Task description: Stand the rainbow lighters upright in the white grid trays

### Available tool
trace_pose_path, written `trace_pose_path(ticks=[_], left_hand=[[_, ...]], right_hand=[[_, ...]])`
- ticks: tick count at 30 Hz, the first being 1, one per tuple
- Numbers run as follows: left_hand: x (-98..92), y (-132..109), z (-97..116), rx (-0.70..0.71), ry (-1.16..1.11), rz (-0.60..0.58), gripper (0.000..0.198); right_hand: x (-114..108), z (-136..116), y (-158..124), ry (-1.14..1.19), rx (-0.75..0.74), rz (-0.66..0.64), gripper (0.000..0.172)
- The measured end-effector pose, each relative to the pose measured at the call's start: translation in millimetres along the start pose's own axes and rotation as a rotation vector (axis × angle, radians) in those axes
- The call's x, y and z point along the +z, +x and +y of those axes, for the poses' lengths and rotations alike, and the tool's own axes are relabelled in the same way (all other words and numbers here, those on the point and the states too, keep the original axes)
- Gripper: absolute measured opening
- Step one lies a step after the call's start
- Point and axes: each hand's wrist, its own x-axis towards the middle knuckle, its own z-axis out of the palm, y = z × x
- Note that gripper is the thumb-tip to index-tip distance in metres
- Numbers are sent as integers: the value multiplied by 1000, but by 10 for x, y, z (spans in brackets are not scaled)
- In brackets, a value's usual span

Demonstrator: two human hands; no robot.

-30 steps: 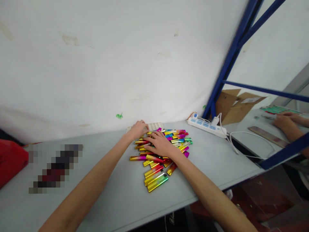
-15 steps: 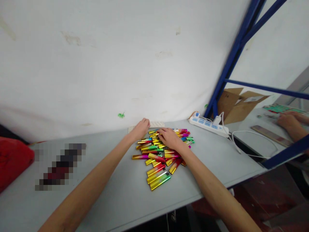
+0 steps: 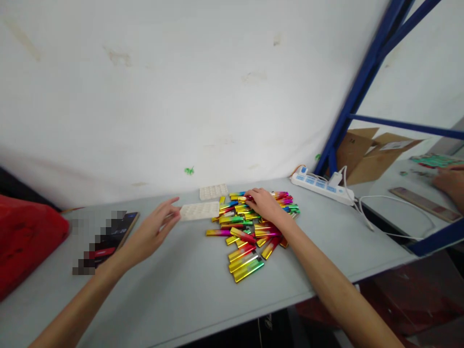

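My left hand is at the left end of a white tray with small raised cells, thumb and fingers at its edge and one finger lifted. The tray's right end meets the pile of shiny lighters, gold at one end and red, green, blue or purple at the other. A second white tray lies behind, near the wall. On the back of the pile rests my right hand, palm down with fingers curled over lighters; the fingertips are partly hidden.
A dark phone, partly blurred out, and a red bag are at left. A white power strip with cables sits at right, beside a blue metal frame. Beyond it are a cardboard box and another person's hand.
My left hand has moved left and toward me, drawing one white tray out from beside the pile. My right hand stays on the lighters. The view has shifted slightly.
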Motion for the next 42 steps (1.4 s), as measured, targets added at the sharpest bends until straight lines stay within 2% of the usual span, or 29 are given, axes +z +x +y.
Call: trace_pose_path(ticks=[3,5,9,14,18,21,23,27,32,37,42], left_hand=[[-64,-504,-26,-78,-54,-31,57],[-88,-736,-30,-74,-70,-68,58],[-100,-919,-9,-52,-90,-219,52],[-19,-778,11,-49,-74,-301,33],[-141,-703,-181,-60,-55,-253,40],[-301,-766,-359,-124,-19,-234,56],[-320,-816,-384,-151,-25,-253,59],[-66,-789,-165,-123,-76,-253,64],[285,-522,183,-48,-158,-300,60],[399,-246,396,59,-179,-336,62],[466,-142,476,119,-157,-304,67]], right_hand=[[15,43,-1,60,-7,41,26],[29,79,2,87,1,62,24],[46,134,5,108,9,88,23],[35,135,-14,127,37,132,27],[47,151,-25,134,58,131,28],[91,184,-7,157,50,147,28],[131,201,17,165,42,162,25],[202,216,57,166,26,168,24],[231,248,56,189,6,182,23],[251,248,46,202,17,185,25],[271,218,43,184,33,201,28]])
